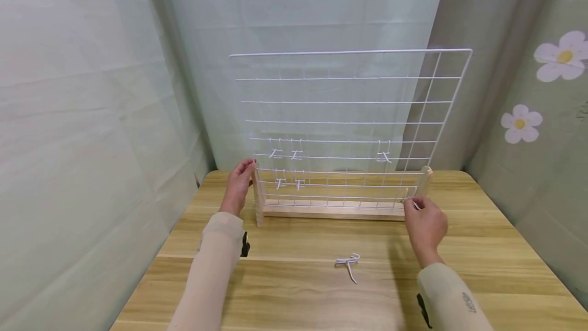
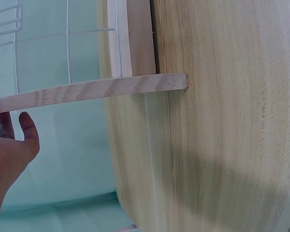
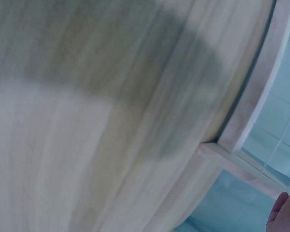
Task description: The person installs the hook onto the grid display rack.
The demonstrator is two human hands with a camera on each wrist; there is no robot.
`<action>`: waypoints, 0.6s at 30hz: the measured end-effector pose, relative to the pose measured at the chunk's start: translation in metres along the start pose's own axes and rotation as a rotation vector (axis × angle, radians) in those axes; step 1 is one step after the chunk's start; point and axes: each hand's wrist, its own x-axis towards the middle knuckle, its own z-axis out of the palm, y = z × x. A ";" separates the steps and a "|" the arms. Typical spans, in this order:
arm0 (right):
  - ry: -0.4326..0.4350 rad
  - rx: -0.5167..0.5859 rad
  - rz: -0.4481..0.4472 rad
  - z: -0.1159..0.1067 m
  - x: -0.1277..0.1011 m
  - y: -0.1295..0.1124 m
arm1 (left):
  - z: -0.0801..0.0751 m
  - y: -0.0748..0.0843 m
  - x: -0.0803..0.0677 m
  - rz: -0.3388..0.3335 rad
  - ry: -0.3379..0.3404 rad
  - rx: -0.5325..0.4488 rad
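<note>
A white wire grid panel (image 1: 349, 102) stands upright in a pale wooden stand (image 1: 335, 210). My left hand (image 1: 238, 184) holds the upper end of the stand's left post (image 2: 101, 89); its fingertips are partly hidden behind the post in the left wrist view. Low at the panel's right side, my right hand (image 1: 426, 221) pinches a white wire hook (image 1: 407, 192), mostly covered by the fingers. Only part of that hand shows in the right wrist view. Several white hooks hang on the grid, among them one hook (image 1: 384, 156) at the right and another hook (image 1: 276, 153) at the left.
One loose white double-wire hook (image 1: 348, 262) lies on the wood-grain table (image 1: 294, 295) in front of the stand. Pale green curtains (image 1: 321, 4) surround the table at the back and sides; the right one bears white flowers.
</note>
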 end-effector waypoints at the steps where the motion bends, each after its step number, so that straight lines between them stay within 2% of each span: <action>1: 0.000 0.001 -0.002 -0.001 0.002 -0.001 | 0.000 0.000 0.000 0.003 -0.002 0.004; 9: 0.009 -0.010 -0.023 -0.005 0.015 -0.013 | 0.000 0.002 -0.002 0.002 -0.003 0.004; 11: 0.009 -0.007 -0.029 -0.007 0.018 -0.017 | 0.001 0.008 -0.007 -0.003 -0.015 -0.004; 14: 0.014 -0.007 -0.039 -0.009 0.023 -0.023 | 0.001 0.008 -0.008 0.001 -0.019 -0.014; 18: 0.026 -0.002 -0.051 -0.011 0.028 -0.028 | 0.000 0.001 -0.003 0.024 -0.013 -0.001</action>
